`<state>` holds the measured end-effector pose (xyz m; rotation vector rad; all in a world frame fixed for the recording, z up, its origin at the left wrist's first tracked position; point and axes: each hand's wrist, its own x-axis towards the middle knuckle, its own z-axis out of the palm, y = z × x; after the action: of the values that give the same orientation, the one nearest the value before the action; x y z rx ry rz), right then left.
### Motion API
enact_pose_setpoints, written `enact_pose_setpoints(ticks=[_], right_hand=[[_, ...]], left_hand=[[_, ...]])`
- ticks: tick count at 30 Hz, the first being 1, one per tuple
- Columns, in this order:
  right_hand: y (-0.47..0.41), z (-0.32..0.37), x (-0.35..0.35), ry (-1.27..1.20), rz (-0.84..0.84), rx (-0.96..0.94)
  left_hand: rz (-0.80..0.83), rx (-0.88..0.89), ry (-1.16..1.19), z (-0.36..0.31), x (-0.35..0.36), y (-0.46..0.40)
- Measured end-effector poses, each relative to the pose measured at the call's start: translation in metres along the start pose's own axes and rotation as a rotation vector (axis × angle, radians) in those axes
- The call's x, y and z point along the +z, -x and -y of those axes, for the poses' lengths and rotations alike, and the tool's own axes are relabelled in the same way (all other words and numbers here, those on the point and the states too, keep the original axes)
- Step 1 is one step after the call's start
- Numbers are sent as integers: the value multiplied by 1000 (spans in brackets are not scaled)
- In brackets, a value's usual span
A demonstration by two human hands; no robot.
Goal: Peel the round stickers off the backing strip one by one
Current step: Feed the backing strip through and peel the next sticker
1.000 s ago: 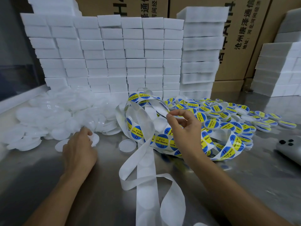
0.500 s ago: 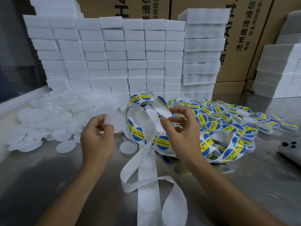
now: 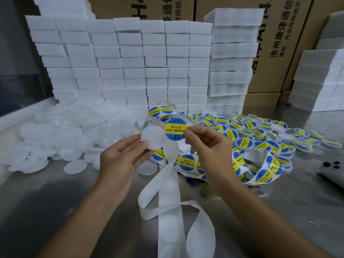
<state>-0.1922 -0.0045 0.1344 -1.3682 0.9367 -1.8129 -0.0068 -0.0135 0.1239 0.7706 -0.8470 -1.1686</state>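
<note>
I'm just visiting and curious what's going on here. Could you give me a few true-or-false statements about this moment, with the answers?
1. The right hand pinches a blue and yellow sticker. True.
2. The left hand is empty. False: it holds a white disc.
3. The backing strip trails toward the camera. True.
4. The white blocks are scattered flat. False: they are stacked.

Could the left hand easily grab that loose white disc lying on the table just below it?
Probably not right away: the left hand already holds a white lid. The loose disc lies uncovered nearby, so the path looks free.
</note>
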Motion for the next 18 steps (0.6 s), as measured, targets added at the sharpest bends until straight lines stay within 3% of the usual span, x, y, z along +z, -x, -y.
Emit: enact_pose_setpoints(ticks=[7, 18], right_hand=[[5, -4, 6, 85, 83, -21], [6, -4, 6, 143, 106, -21]], left_hand=[[93, -9, -36, 0, 5, 3], [100, -18, -41, 0, 8, 7]])
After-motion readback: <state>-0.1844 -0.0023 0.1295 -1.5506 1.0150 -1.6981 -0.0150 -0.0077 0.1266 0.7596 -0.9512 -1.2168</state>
